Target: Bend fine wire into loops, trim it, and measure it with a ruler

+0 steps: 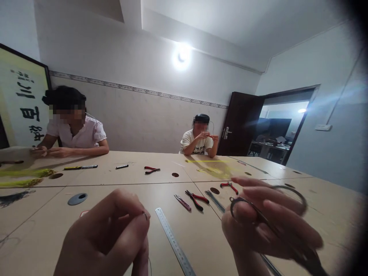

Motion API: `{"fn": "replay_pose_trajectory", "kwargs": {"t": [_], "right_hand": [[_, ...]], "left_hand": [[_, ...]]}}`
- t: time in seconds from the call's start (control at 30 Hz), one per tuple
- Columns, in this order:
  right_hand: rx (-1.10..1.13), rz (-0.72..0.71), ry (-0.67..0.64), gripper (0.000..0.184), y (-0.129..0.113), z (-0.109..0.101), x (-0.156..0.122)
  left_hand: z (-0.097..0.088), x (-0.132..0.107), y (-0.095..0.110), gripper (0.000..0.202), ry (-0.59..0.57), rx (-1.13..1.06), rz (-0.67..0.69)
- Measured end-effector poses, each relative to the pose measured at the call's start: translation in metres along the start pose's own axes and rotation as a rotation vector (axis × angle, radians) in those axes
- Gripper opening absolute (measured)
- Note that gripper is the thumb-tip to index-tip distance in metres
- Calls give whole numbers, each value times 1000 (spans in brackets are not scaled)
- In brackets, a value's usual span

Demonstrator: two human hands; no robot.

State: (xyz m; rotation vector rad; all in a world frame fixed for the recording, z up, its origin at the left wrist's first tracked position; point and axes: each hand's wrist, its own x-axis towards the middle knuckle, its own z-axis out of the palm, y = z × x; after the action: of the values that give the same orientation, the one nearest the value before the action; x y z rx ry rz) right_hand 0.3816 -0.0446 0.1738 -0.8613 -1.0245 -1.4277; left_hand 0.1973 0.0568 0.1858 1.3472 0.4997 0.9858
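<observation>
My left hand [112, 234], at the lower centre-left, is closed in a pinch. A tiny dark piece of thin wire or thread [146, 216] shows at its fingertips, and a fine strand hangs below the hand. My right hand [267, 222] is raised at the lower right with its fingers through the rings of metal scissors [273, 226]. The blades point down and to the right, towards me, and are blurred. Between the hands a steel ruler [175, 243] lies slanted on the table. Beyond it are small thread snips [182, 202] and red-handled pliers [197, 199].
More red-handled pliers [229, 187] and a bundle of thin wires [215, 201] lie near my right hand. Farther off are another pair of pliers [152, 170], a cutter knife [80, 167] and yellow strands [25, 182]. Two people [76, 132] sit across the table [115, 180].
</observation>
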Motion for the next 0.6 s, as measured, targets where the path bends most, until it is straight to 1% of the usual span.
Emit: {"fn": "replay_pose_trajectory", "kwargs": {"t": [0.03, 0.07, 0.13, 0.2, 0.3, 0.33, 0.37, 0.4, 0.43, 0.47, 0.53, 0.6], "right_hand": [[18, 62, -67, 11, -1, 1, -1], [41, 158, -171, 10, -3, 1, -2], [115, 366, -424, 12, -9, 1, -2], [239, 497, -663, 18, -17, -2, 0], [424, 672, -1022, 26, -25, -7, 4], [473, 755, -1112, 26, -27, -8, 5], [517, 848, -1164, 25, -28, -7, 6], [552, 938, -1170, 24, -27, -5, 5], [582, 1011, -1141, 26, -25, -2, 5], [613, 1068, -1093, 31, -22, 3, 4], [663, 1147, -967, 47, -9, 11, 3], [690, 1190, -815, 54, 4, 16, 5]], "left_hand": [[0, 2, -1, 23, -14, 9, 4], [-1, 6, -3, 23, -51, 10, 24], [-4, 16, -9, 24, -162, -21, 75], [-8, 24, -15, 25, -259, -66, 106], [-11, 29, -18, 22, -319, -111, 95], [-11, 29, -18, 22, -328, -116, 89], [-10, 29, -18, 22, -330, -119, 88], [-10, 28, -18, 22, -324, -117, 89], [-11, 28, -18, 23, -313, -115, 91], [-11, 27, -19, 23, -300, -108, 91], [-11, 26, -19, 26, -281, -86, 86], [-9, 24, -18, 28, -230, -47, 52]]}}
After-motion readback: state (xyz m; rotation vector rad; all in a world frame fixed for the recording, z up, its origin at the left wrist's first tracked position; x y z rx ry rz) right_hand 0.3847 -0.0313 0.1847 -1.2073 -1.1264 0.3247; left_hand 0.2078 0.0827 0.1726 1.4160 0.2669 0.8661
